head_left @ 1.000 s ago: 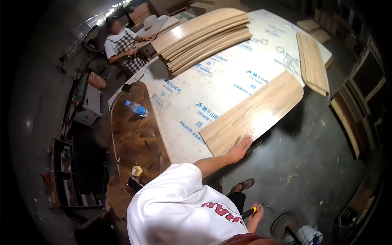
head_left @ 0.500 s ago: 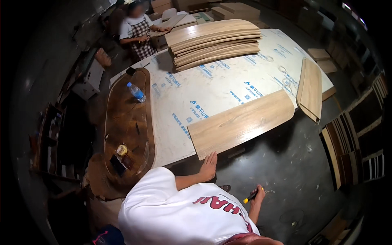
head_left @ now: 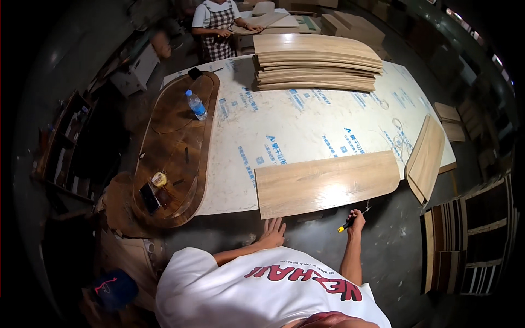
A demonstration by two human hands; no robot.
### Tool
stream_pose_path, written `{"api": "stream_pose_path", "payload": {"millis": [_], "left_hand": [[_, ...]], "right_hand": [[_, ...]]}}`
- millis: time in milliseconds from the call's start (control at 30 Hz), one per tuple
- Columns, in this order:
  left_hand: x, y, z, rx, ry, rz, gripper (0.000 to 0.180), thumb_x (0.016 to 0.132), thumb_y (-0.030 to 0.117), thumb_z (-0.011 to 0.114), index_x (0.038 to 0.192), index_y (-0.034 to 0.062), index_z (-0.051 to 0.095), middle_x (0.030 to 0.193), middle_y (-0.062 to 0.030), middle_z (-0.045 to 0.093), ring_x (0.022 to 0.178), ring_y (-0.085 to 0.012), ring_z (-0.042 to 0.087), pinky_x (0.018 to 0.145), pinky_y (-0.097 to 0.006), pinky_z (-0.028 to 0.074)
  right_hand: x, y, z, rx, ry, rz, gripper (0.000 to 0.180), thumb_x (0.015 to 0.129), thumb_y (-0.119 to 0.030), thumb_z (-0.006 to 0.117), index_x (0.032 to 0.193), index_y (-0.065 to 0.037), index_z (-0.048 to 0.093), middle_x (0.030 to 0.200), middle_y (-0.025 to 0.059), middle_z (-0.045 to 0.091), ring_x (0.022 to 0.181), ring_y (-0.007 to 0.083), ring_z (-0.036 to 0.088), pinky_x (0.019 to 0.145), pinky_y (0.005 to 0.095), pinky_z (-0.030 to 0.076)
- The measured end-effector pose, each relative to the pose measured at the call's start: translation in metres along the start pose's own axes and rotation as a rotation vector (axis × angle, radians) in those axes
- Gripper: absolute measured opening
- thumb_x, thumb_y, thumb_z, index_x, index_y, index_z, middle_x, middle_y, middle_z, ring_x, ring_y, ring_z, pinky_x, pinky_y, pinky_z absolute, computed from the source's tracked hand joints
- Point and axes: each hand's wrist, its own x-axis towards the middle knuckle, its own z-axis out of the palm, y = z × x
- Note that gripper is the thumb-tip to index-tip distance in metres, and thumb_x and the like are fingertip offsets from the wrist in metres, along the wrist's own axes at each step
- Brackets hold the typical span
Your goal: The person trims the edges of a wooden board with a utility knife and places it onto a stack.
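Note:
A long light wood panel [head_left: 327, 183] lies along the near edge of a big white film-covered sheet [head_left: 306, 123], overhanging toward me. My left hand [head_left: 272, 233] hangs open with fingers spread just below the panel's left end, not touching it. My right hand [head_left: 355, 220] is closed around a small yellow and black tool [head_left: 346, 224] under the panel's right part.
A stack of curved wood panels [head_left: 317, 63] sits at the far side. Two short panels [head_left: 426, 158] lie at the right edge. A dark oval board [head_left: 175, 147] on the left carries a water bottle [head_left: 196, 105], a phone and tape. Another person [head_left: 219, 24] works beyond.
My left hand has come off the panel's edge and dropped below it. The view has swung so the panel now lies nearly level in front of me.

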Motion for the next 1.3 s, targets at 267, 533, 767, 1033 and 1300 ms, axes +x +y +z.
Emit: {"api": "stream_pose_path", "payload": {"millis": [267, 533, 767, 1033, 1300], "left_hand": [[0.023, 0.006, 0.001, 0.016, 0.064, -0.09, 0.08, 0.084, 0.032, 0.062, 0.149, 0.0034, 0.026, 0.156, -0.0283, 0.007, 0.145, -0.0444, 0.005, 0.111, -0.066, 0.008], [-0.015, 0.016, 0.007, -0.091, -0.165, -0.213, 0.08, 0.086, 0.028, 0.062, 0.15, 0.0014, 0.022, 0.155, -0.031, 0.01, 0.144, -0.0455, 0.008, 0.111, -0.065, 0.012], [-0.021, 0.011, -0.047, 0.129, 0.121, 0.009, 0.073, 0.086, 0.021, 0.056, 0.148, -0.003, 0.024, 0.153, -0.0333, 0.011, 0.143, -0.0486, 0.01, 0.112, -0.06, 0.016], [-0.021, -0.014, -0.029, -0.154, -0.28, -0.109, 0.078, 0.088, 0.026, 0.058, 0.149, -0.0021, 0.018, 0.141, -0.0373, 0.036, 0.13, -0.0463, 0.041, 0.108, -0.047, 0.035], [0.065, -0.082, -0.094, -0.055, 0.332, 0.293, 0.045, 0.091, 0.018, 0.054, 0.128, -0.0068, 0.051, 0.124, -0.0295, 0.054, 0.122, -0.0443, 0.047, 0.103, -0.05, 0.037]], "right_hand": [[0.006, -0.015, -0.029, -0.033, 0.012, -0.179, 0.04, 0.088, -0.039, 0.07, 0.093, -0.002, 0.056, 0.07, 0.0102, 0.06, 0.057, 0.0166, 0.056, 0.052, 0.0282, 0.049], [-0.065, -0.006, 0.002, -0.268, -0.175, -0.081, 0.036, 0.095, -0.039, 0.061, 0.111, -0.007, 0.053, 0.075, 0.0094, 0.061, 0.055, 0.0144, 0.056, 0.051, 0.0266, 0.048], [-0.08, 0.05, -0.015, -0.049, -0.189, 0.008, 0.039, 0.095, -0.031, 0.062, 0.122, -0.006, 0.05, 0.088, 0.0119, 0.064, 0.065, 0.0171, 0.061, 0.053, 0.0293, 0.052], [-0.104, 0.083, -0.01, -0.223, -0.24, 0.01, 0.03, 0.095, -0.016, 0.056, 0.122, -0.005, 0.048, 0.086, 0.011, 0.066, 0.059, 0.0177, 0.064, 0.052, 0.0301, 0.054], [-0.148, 0.092, 0.061, -0.818, -0.067, -0.485, 0.042, 0.097, -0.011, 0.048, 0.138, -0.015, 0.043, 0.077, 0.0147, 0.062, 0.069, 0.0266, 0.063, 0.066, 0.0372, 0.05]]}}
